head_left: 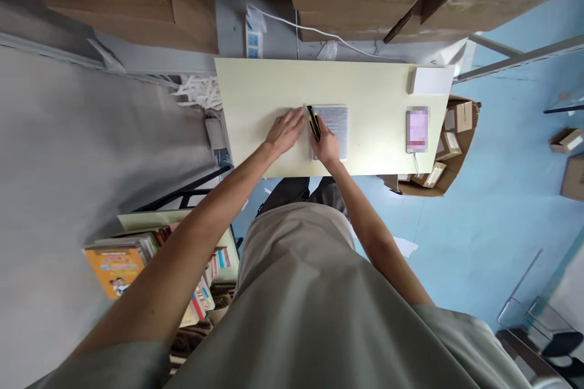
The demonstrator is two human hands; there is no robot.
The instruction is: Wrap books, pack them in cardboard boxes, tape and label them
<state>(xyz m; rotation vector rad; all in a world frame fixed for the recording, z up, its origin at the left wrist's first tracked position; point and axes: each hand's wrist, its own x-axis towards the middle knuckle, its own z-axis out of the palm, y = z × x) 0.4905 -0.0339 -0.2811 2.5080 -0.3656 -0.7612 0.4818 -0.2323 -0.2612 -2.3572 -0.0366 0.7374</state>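
Note:
My right hand (pixel 325 143) is wrapped round a black and yellow utility knife (pixel 313 120), whose front end points away from me. Beneath it lies a flat, pale rectangular pad or booklet (pixel 339 127) with rows of print, seemingly in clear plastic. The knife lies along its left side; whether the blade is out or touching is too small to tell. My left hand (pixel 286 130) rests flat on the cream tabletop (pixel 255 91), fingers stretched out and tips close to the pad's left edge. Nothing shows in that hand.
A phone (pixel 417 129) with a cable and a white box (pixel 430 81) are at the table's right. Cardboard boxes (pixel 356 3) and a power strip (pixel 253 41) stand behind. An open carton (pixel 463 155) holds small boxes at right; books (pixel 114 264) are stacked at lower left.

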